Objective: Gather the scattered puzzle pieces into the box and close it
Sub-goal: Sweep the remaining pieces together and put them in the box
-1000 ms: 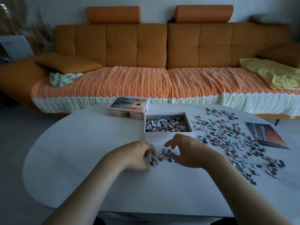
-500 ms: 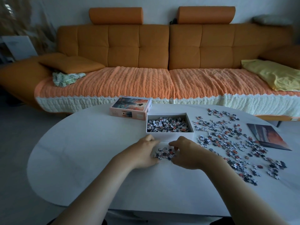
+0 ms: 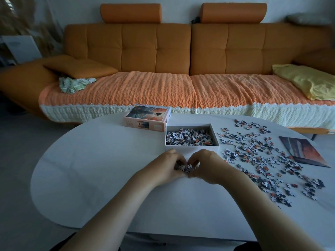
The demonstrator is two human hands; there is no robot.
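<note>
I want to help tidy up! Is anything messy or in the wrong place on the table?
Lots of puzzle pieces lie spilled over the table, right of the open box instead of inside it. The lid is off, by its far left corner. The left hand and right hand hold a small heap in front.

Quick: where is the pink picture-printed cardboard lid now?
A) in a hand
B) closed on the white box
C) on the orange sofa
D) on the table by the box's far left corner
D: the pink picture-printed cardboard lid lies on the white oval table, by the far left corner of the open white cardboard box.
</note>
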